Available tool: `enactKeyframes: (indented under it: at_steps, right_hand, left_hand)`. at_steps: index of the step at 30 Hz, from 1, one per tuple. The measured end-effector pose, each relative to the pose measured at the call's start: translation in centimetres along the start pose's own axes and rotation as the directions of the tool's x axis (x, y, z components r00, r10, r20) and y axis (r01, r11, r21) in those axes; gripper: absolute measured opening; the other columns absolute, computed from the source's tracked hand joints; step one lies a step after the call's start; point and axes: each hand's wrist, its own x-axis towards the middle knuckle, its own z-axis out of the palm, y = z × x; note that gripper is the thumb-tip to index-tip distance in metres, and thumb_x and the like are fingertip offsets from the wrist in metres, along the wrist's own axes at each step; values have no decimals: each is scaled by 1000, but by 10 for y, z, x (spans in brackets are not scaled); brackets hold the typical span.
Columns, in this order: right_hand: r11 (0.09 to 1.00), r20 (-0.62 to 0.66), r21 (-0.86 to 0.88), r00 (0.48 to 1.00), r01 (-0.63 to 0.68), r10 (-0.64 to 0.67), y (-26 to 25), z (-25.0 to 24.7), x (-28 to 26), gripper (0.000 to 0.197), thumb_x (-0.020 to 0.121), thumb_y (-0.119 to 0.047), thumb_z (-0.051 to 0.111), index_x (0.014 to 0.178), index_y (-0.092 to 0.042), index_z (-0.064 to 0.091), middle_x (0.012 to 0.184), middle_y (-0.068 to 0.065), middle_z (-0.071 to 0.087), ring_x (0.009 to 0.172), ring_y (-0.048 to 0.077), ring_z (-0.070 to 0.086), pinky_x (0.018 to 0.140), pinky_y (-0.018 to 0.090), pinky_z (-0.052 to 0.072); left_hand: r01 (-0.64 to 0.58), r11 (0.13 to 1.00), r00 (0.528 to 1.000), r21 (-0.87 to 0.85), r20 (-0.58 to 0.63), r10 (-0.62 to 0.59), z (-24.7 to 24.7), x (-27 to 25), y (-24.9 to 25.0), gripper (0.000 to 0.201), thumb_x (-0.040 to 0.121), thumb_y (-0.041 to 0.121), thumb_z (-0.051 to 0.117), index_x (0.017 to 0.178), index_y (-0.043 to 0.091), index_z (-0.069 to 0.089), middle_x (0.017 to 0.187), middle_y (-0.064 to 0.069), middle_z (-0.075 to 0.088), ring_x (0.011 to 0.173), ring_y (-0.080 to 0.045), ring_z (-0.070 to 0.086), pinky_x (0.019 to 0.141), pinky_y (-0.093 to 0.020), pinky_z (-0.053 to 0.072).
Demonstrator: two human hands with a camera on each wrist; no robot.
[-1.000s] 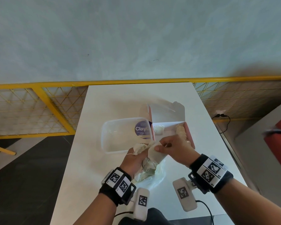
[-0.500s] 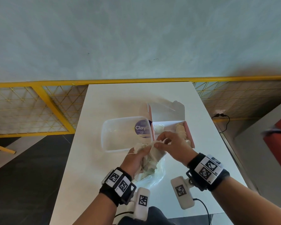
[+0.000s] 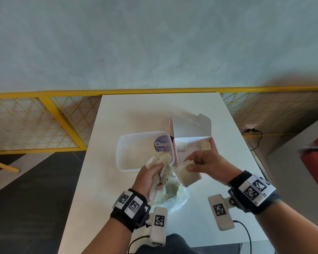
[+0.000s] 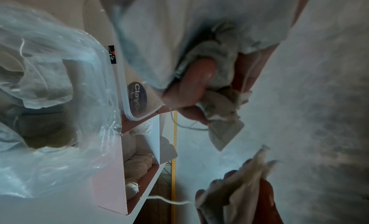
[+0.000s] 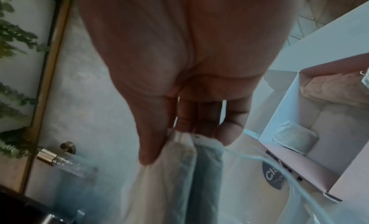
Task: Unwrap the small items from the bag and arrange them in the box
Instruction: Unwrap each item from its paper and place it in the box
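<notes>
- Head view: on the white table (image 3: 128,114), the left hand (image 3: 151,177) is clenched round crumpled cloth wrapping (image 3: 162,165) above the plastic bag (image 3: 174,197). The right hand (image 3: 207,165) pinches a pale cloth-covered item (image 3: 186,173) just in front of the pink box (image 3: 191,145), where two pieces already sit.
- Left wrist view: fingers (image 4: 191,83) curl tight on the wrapping (image 4: 219,104); the clear lid (image 4: 137,99) leans against the box (image 4: 111,172).
- Right wrist view: thumb and fingers (image 5: 151,137) nip the item's (image 5: 175,172) top edge.
- Judgement: unwrapping seems finished; next, carry the item forward and set it into a free spot in the box.
</notes>
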Motion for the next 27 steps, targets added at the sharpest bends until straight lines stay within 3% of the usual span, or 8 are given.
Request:
enactKeyframes:
  at_steps: [4,8,14,18,22,23,25,27]
  right_hand:
    - [999,78,-47,997,25,-21,5,15,3,30,78,-2,70,102,-19,65,72,12,52,70,18,51,69,22,48]
    - [990,75,-118,995,71,-62,2,21,7,46,79,-4,70,113,-32,59,62,0,44,59,13,42,60,17,41]
    - [973,35,-227,999,40,-33,3,23,13,16,72,-29,75,85,-23,68,76,11,51,70,22,47,68,37,42]
    - [962,-20,-261,996,80,-89,2,18,10,16,78,-5,71,75,-20,66,67,2,52,63,13,47,63,26,42]
    - [981,-108,-135,982,143,-158,-4,10,3,22,78,7,66,76,-14,64,59,-12,62,62,4,53,69,11,44]
    - [977,-141,-159,977,139,-162,-4,5,2,21,78,5,67,75,-15,64,56,-15,60,62,1,52,70,9,42]
    - [950,-194,-290,965,114,-175,-1,-5,2,18,78,-9,73,73,-25,67,56,-17,57,66,3,50,74,19,41]
    - [897,-211,-438,963,58,-166,2,-12,1,17,76,-23,76,69,-37,67,60,-13,56,74,12,46,75,27,38]
  left_hand:
    - [-27,999,997,-26,75,29,4,2,-3,10,82,13,64,82,4,59,57,-14,49,35,-16,41,35,-15,26]
    - [-63,997,991,44,125,57,5,1,-4,9,80,17,68,75,9,66,54,-13,49,33,-16,38,34,-15,27]
    - [-138,965,974,221,205,93,3,-1,-1,16,75,25,71,83,11,69,52,-9,54,37,-14,44,35,-17,33]
    - [-143,968,968,207,233,93,0,-3,1,26,73,31,73,88,11,66,51,-3,56,34,-9,43,33,-15,31]
    - [-86,982,994,166,83,72,-7,0,3,16,78,18,72,85,5,65,54,-5,54,36,-12,42,34,-15,27]
    - [-95,979,995,182,44,88,-9,1,4,8,80,13,69,80,6,65,55,-6,54,36,-13,43,34,-16,27]
    - [-164,962,986,220,-5,169,-12,3,7,11,82,8,68,72,12,68,57,-8,54,38,-17,42,34,-17,28]
    - [-245,933,969,262,25,247,-11,5,13,10,77,20,76,69,20,71,57,-6,57,41,-19,41,35,-19,31]
